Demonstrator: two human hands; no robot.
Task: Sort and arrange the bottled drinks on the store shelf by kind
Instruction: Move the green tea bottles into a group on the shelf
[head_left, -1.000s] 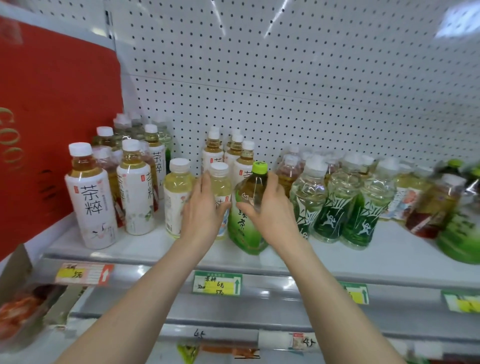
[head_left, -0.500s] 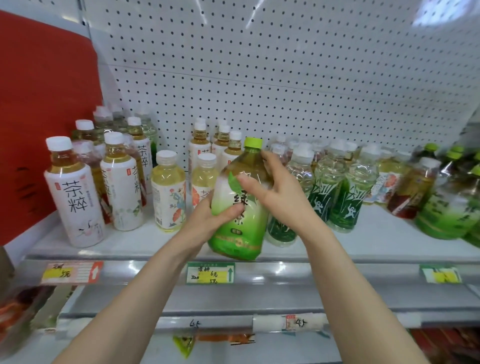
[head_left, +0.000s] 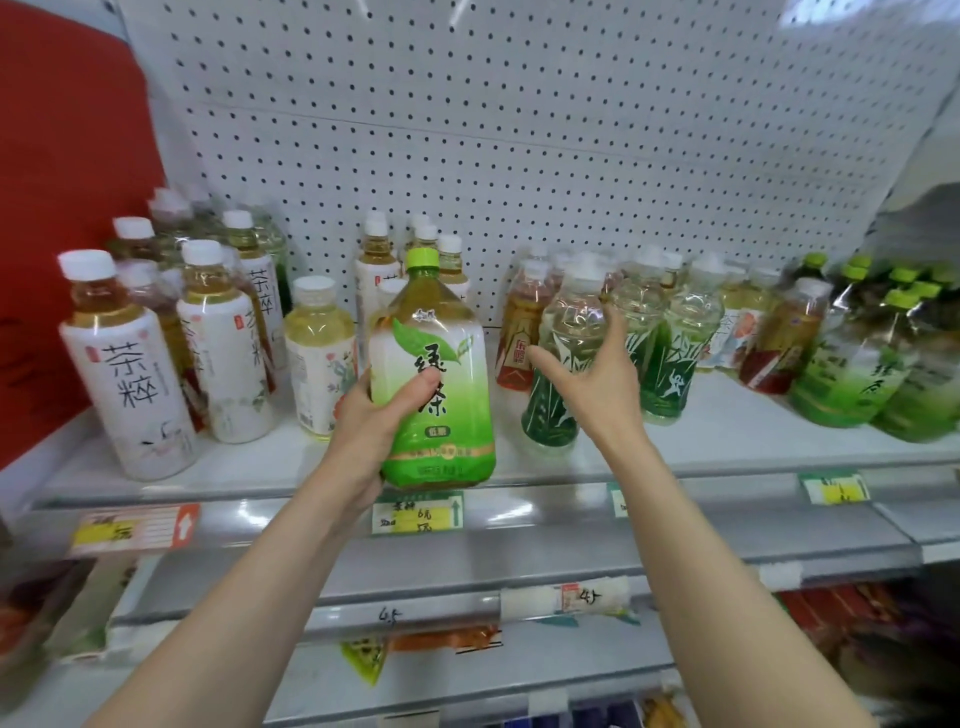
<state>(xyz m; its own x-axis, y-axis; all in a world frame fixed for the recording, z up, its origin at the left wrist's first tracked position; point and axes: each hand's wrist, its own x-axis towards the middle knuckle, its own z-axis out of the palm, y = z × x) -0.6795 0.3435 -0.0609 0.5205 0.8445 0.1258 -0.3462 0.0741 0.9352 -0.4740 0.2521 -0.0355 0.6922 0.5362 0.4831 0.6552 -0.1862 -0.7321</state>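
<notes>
My left hand (head_left: 371, 421) grips a large green tea bottle (head_left: 434, 374) with a green cap, holding it upright just above the shelf's front edge. My right hand (head_left: 597, 376) is spread open in front of a clear bamboo-print bottle (head_left: 563, 358), fingers at its shoulder, thumb near its side. More bamboo-print bottles (head_left: 675, 343) stand to the right. Matching green tea bottles (head_left: 857, 364) cluster at the far right. White-labelled tea bottles (head_left: 127, 374) stand at the left.
The white shelf (head_left: 727, 436) has a pegboard back wall (head_left: 519, 130) and a red panel (head_left: 62, 218) at the left. A pale yellow bottle (head_left: 319, 358) and amber bottles (head_left: 519, 327) stand mid-shelf. Price tags (head_left: 415, 512) line the shelf rail. Lower shelves hold packaged goods.
The green tea bottle was lifted off the shelf from between both hands. It now rests in my left hand alone; my right hand let go and moved right to the bamboo-print bottle.
</notes>
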